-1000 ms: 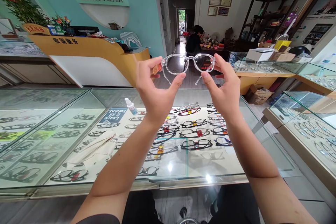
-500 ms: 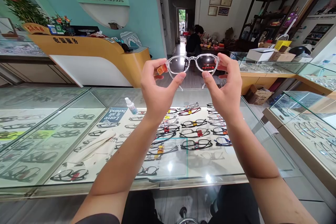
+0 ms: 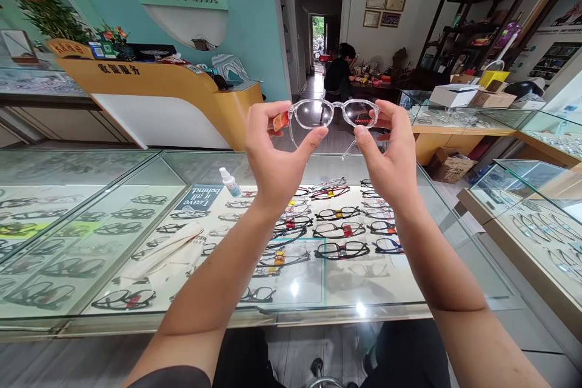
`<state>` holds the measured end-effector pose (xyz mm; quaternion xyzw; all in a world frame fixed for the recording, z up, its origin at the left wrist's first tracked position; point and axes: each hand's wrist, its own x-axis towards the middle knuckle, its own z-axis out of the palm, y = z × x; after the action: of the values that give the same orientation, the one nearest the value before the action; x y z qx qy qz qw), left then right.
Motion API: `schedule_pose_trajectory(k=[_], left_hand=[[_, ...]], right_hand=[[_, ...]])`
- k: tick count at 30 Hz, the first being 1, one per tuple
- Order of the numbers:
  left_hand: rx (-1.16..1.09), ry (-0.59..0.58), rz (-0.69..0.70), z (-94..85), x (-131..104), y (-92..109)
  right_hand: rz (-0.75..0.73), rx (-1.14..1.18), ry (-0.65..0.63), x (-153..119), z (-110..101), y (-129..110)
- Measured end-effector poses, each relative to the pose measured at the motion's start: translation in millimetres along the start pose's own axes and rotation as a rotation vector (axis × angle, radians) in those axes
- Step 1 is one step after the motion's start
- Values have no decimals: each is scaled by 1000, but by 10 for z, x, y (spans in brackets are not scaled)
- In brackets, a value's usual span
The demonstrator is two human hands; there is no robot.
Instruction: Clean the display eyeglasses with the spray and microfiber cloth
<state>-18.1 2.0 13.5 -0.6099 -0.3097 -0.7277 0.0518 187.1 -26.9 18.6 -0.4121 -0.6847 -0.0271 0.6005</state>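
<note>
A pair of clear-framed eyeglasses [image 3: 337, 104] is held up in front of me, above the glass counter. My left hand [image 3: 279, 151] grips its left end between thumb and fingers, and my right hand [image 3: 388, 148] pinches the right end. Red lettering shows on the right lens. An orange tag [image 3: 280, 120] sits by the fingers of my left hand. The temples hang down behind the lenses, partly hidden by my thumbs. Below, a white spray bottle [image 3: 230, 182] stands on the counter, and a pale cloth [image 3: 170, 248] lies to its front left.
The glass display counter [image 3: 300, 317] holds rows of eyeglasses, some with coloured tags. Another display case [image 3: 536, 212] stands at the right. A wooden reception desk [image 3: 182, 82] is at the back left. Farther back, a person in dark clothing [image 3: 337, 76] sits at a cluttered table.
The eyeglasses have turned slightly in my hands, and the right temple now points more inward. The view has shifted a little. Both hands keep their hold.
</note>
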Motion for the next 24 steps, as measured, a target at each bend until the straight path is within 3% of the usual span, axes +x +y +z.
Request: schedule_pose_trajectory(k=[24], left_hand=[[99,-2,121,-80,23,114]], right_hand=[[91,60,-46,-12,76,23]])
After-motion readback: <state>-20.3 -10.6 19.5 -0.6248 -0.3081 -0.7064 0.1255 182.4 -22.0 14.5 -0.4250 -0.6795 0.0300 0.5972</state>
